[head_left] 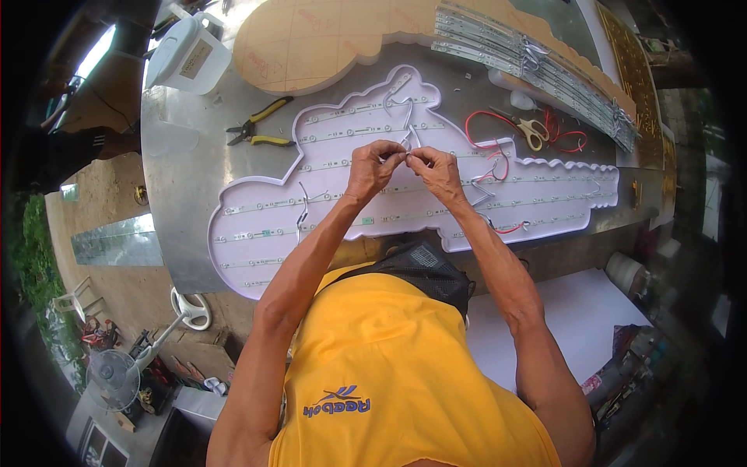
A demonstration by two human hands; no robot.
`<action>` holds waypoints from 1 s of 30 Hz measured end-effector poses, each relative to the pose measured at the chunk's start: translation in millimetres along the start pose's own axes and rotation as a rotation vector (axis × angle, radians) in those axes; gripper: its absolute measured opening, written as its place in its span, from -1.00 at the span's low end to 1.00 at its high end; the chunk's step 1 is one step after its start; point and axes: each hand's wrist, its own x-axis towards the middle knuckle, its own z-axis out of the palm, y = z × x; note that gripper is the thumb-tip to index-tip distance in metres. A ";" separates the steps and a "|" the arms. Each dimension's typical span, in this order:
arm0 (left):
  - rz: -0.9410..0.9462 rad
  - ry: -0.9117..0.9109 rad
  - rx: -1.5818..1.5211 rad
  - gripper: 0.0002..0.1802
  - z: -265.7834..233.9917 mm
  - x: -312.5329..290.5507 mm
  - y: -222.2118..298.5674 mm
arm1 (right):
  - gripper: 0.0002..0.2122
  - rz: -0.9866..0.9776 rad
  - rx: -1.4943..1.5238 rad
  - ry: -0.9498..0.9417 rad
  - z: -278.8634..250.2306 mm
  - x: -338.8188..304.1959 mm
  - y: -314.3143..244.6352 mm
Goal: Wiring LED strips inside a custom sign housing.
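Note:
A pale, scallop-edged sign tray (366,204) with raised sides lies on the metal table in front of me. Rows of LED strips (327,165) run across its floor, joined here and there by short wires (304,204). Over its middle, my left hand (372,169) and my right hand (437,173) meet fingertip to fingertip, both closed in a pinch. Thin white wires (409,128) lead down into the fingers; their ends are hidden. Red wire (510,229) shows near the tray's right part.
Yellow-handled cutters (268,124) lie left of the tray. Scissors (532,132) and loose red wire (576,146) are at its right. Behind stand a brown-covered cutout shape (311,47), bundled LED strips (498,43) and a clear plastic tub (204,58). A fan (114,378) is at lower left.

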 end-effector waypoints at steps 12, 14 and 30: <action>0.007 -0.092 0.056 -0.80 1.9 7.6 -1.8 | -0.83 -0.129 -0.152 0.044 -2.5 -3.9 -1.8; -0.022 -0.088 0.023 -0.82 3.5 7.9 -4.2 | -0.84 -0.030 -0.075 0.059 0.8 -7.2 -0.9; -0.031 -0.064 -0.036 -0.87 6.9 4.5 -6.2 | -0.84 0.003 0.108 0.085 3.3 -9.4 0.8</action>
